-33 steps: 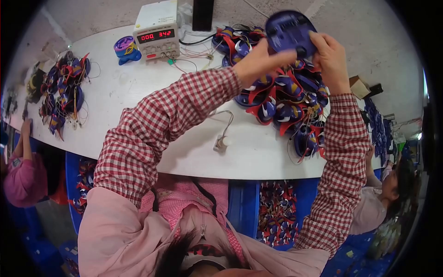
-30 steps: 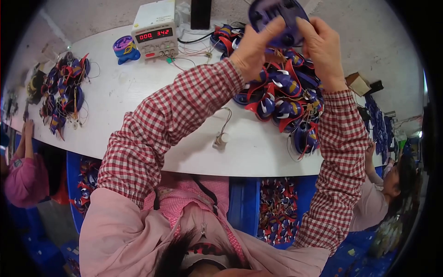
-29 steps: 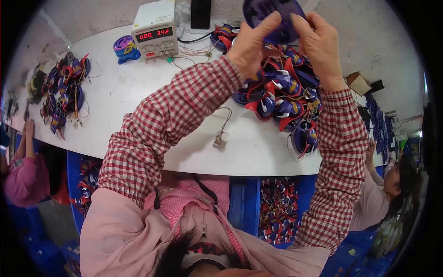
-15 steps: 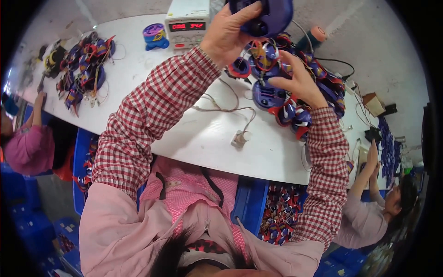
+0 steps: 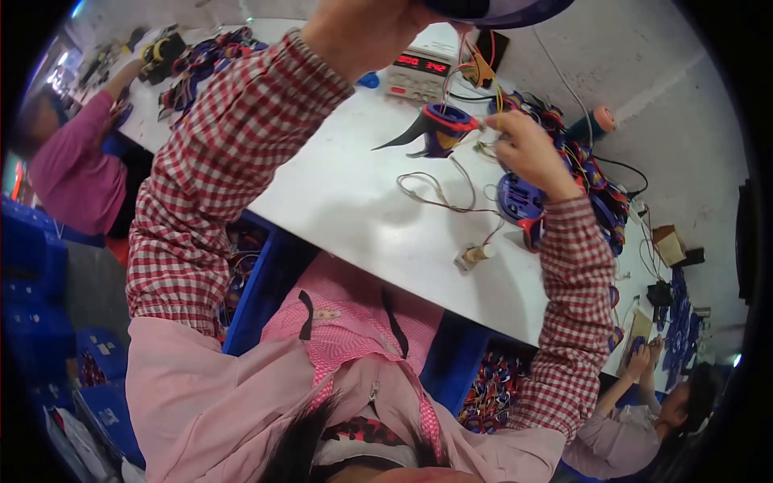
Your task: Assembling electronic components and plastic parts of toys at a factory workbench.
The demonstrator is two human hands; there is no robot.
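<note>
Everything here is placed by a white power-supply box with glowing red digits (image 5: 417, 76), at the back of a white, smooth worktop (image 5: 322, 181). Far left of the box, a co-worker in a magenta top (image 5: 76, 165) sits near a pile of purple and red plastic parts (image 5: 221, 60).

Just left of the box and higher in view, the person's left hand (image 5: 366, 32) has its grip clamped on a glossy blue-purple plastic shell (image 5: 519, 14), which spans above the box and is cut off by the view's top. Below the box, slightly right, a purple cup-shaped piece with a red rim and dark pointed fin (image 5: 447, 129) seems to hang from thin coloured wires (image 5: 463, 60). Steady support for both parts, with slack in the wires, would likely spare the joints.

Right of the box, the right hand (image 5: 523, 157) has thumb and fingertip close together beside the wires; whether they pinch one, I cannot tell. A light pull seems wise.

For room, bare worktop lies left of the box and towards the person, ending at a slanting near edge above a deep blue plastic bin (image 5: 452, 354). Right of the box, a dense purple-and-red heap of wired parts (image 5: 600, 181) crowds the right hand, so leftward movement looks freer.
</note>
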